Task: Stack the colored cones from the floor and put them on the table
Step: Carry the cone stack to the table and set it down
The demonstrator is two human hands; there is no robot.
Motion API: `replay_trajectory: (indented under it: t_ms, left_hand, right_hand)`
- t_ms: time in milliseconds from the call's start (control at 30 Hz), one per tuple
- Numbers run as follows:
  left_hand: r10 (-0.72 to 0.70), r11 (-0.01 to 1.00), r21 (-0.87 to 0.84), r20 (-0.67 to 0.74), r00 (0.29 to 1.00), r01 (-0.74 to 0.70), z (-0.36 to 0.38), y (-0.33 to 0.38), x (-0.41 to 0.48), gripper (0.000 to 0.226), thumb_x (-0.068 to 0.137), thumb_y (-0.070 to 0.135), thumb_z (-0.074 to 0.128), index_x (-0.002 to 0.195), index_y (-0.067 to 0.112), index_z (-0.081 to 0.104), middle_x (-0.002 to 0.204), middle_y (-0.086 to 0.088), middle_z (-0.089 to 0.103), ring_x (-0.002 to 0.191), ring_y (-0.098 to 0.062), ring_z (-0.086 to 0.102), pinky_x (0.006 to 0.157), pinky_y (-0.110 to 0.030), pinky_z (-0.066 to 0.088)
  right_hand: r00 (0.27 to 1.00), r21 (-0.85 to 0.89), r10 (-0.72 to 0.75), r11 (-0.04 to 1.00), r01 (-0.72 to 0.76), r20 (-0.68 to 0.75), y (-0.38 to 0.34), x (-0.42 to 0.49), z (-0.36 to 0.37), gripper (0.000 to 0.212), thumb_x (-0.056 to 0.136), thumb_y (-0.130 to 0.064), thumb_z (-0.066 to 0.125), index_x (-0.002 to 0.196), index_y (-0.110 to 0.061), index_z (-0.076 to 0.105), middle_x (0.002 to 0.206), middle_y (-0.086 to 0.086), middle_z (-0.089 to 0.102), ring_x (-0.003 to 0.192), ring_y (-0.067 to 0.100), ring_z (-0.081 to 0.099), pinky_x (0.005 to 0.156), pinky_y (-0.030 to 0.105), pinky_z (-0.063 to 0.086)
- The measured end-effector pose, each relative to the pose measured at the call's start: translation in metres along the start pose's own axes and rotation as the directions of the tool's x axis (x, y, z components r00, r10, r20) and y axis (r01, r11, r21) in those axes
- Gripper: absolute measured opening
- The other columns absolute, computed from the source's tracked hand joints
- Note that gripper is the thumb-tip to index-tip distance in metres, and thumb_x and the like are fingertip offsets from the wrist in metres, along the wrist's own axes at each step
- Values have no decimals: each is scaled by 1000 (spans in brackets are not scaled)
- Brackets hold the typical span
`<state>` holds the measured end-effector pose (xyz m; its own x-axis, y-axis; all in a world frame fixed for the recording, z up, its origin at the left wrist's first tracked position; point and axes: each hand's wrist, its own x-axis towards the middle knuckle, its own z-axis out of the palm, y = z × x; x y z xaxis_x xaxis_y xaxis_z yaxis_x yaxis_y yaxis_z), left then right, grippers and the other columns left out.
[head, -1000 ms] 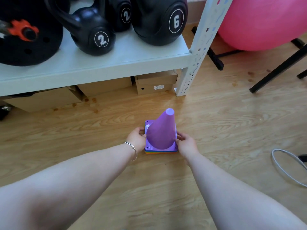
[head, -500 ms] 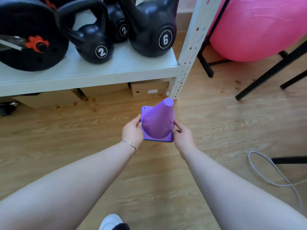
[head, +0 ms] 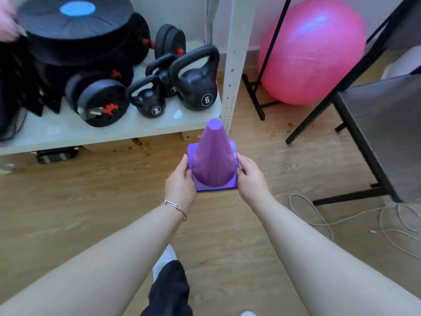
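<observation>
Light wood-plank floor (head: 68,213) fills the lower view, with a few small brown specks near the white metal shelving unit (head: 231,71) at upper left. On its pale shelf board sit black kettlebells, one marked 6 (head: 196,87) and a smaller one marked 2 (head: 148,99), beside black dumbbell plates with orange collars (head: 98,101) and a big black round disc with a blue centre (head: 75,21) stacked on top. To the right, a glossy pink exercise ball (head: 312,51) rests against the wall behind black metal frame legs (head: 319,106). A grey table surface on black legs (head: 387,124) comes in at the right edge, and pale grey cables (head: 319,215) loop on the floor below it.

Centre frame: the stack of plastic cones with a purple cone on top (head: 214,160) is up off the floor, held in the air in front of the shelf's corner post. The purple top cone stands upright, blunt tip pointing up, square base flange showing; thin coloured edges of the cones nested beneath peek out under that base. The left hand (head: 181,181), silver bangle on its wrist, clamps the left edge of the base, thumb on top. The right hand (head: 250,179) pinches the right edge the same way. A dark trouser leg and white shoe (head: 166,281) show at the bottom.
</observation>
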<state>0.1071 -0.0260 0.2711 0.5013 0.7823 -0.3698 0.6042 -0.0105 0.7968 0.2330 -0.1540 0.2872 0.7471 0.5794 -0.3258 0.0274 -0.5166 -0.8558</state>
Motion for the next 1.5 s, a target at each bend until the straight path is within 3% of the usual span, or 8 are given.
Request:
replay_trajectory:
  t_ms: [367,467,567,700,867,1167,1333,1500]
  left_hand:
    - [50,998,-35,98,994,-47,-99,176,-191,53,91,14,41,137,42,44,124,19,63,111,-6,59,88,-22,47]
    - [53,993,-106,76,996,-45,-123,217,-230,61,86,8,40,122,56,51,109,35,62,106,1,56,105,-32,41]
    - [56,984,-169,38,998,-49,-148,249,-259,71,86,-1,39,98,68,55,88,45,61,101,-1,56,104,-31,42]
    - [64,971,-230,-25,998,-68,-190,277,-287,56,85,9,46,132,38,50,123,21,62,119,-4,57,108,-37,44]
    - [45,933,-353,-61,997,-64,-252,316,-312,54,91,-5,42,140,15,46,133,-4,61,119,-17,59,107,-39,44]
    - [1,898,-435,-132,991,-59,-352,343,-330,50,90,-9,41,132,13,55,119,-7,68,105,-22,65,89,-35,53]
    - [-4,872,-483,-170,985,-80,-423,343,-325,48,89,-10,40,122,18,61,107,-4,72,97,-21,68,89,-41,56]
    - [31,859,-497,-192,981,-124,-504,341,-305,46,91,-9,44,132,8,54,123,-12,65,110,-27,64,98,-47,51]
  right_hand:
    - [996,11,-48,999,47,75,-175,-157,-142,42,95,-11,43,131,-28,58,125,-17,57,118,2,49,102,19,36]
    - [996,41,-49,998,46,76,-214,-188,-166,44,96,-12,46,138,-25,52,131,-13,56,121,2,49,105,22,36]
    - [991,80,-97,993,89,91,-251,-212,-184,44,94,-13,50,135,-30,54,122,-19,62,108,8,63,99,29,48]
    - [980,115,-149,984,134,129,-297,-234,-196,44,90,-10,53,129,-30,60,114,-7,71,102,16,68,96,41,53]
    - [962,150,-209,971,184,173,-362,-260,-193,41,89,-10,56,123,-30,64,96,-10,74,94,16,70,95,43,54]
    - [916,189,-312,944,270,252,-451,-281,-147,42,88,-5,53,123,-25,65,116,-9,71,108,10,65,96,32,52]
    - [910,263,-311,934,240,275,-506,-287,-98,40,91,-1,51,122,-21,66,110,-7,72,100,11,68,81,22,54]
    - [907,306,-335,918,254,254,-564,-287,-42,40,90,-2,51,124,-18,65,113,0,73,102,18,69,90,36,57]
